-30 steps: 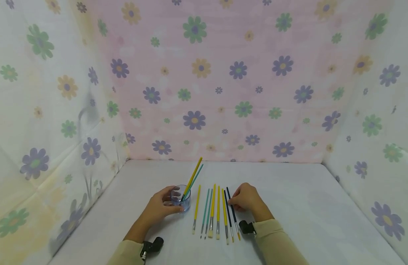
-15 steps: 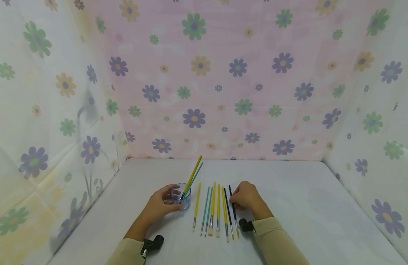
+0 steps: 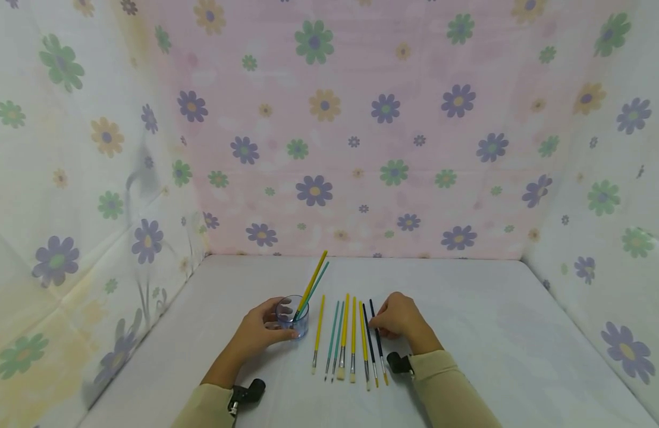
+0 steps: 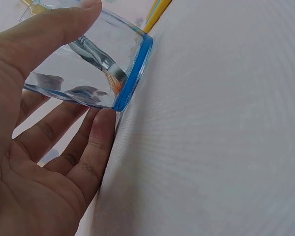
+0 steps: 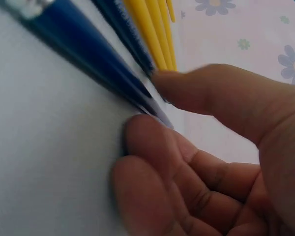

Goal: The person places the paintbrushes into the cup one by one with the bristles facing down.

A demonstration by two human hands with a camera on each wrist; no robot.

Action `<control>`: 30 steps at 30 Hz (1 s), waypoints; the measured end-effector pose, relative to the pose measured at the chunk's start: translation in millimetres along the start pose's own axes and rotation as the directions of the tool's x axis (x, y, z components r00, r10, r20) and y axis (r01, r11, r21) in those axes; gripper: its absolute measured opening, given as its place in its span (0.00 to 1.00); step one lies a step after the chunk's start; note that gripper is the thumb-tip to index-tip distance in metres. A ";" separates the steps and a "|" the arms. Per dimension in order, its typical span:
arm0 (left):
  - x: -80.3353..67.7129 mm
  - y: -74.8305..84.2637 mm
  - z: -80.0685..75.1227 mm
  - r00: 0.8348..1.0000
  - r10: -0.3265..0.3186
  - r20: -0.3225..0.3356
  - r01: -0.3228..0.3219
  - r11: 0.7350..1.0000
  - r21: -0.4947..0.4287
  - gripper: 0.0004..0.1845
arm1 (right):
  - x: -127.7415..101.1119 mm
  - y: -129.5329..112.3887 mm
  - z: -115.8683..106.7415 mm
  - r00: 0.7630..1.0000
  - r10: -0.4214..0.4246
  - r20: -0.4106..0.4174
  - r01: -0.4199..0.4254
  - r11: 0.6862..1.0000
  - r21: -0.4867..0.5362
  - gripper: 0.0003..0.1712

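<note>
My left hand point(image 3: 266, 330) grips a clear cup with a blue rim point(image 3: 292, 317), thumb on one side and fingers on the other. A yellow brush point(image 3: 313, 278) and a teal brush lean out of it. In the left wrist view the left hand point(image 4: 64, 147) wraps the cup point(image 4: 88, 64), bristles showing through the wall. My right hand point(image 3: 383, 321) sits at the right end of a row of brushes point(image 3: 353, 336). In the right wrist view the right hand point(image 5: 157, 103) pinches the dark blue brush point(image 5: 83, 49) between thumb and finger, the brush lying on the table.
The row holds several yellow, teal and dark blue brushes lying side by side on the white table point(image 3: 468, 333). Flowered cloth walls point(image 3: 329, 131) close the table in at the back and on both sides. Yellow handles point(image 5: 147, 29) lie just beyond the blue brush.
The view has shifted slightly. Both hands stay where they were, the left on the cup and the right at the dark blue brush.
</note>
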State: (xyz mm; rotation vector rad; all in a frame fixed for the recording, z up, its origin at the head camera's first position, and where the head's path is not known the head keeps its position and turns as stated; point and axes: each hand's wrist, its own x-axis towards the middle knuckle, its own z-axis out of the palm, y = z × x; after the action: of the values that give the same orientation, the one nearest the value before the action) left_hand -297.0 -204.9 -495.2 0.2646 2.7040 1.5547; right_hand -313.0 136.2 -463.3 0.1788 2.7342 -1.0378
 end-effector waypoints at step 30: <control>-0.2 0.8 0.6 1.000 0.005 0.001 -0.005 1.000 0.001 0.44 | 6.7 11.6 -5.3 0.997 0.056 0.054 -0.067 0.970 0.235 0.13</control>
State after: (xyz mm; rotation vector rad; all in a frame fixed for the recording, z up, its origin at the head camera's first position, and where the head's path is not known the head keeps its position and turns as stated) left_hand -296.6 -204.1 -494.8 0.2721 2.7056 1.5534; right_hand -318.2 148.7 -468.4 0.2711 2.5400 -1.3305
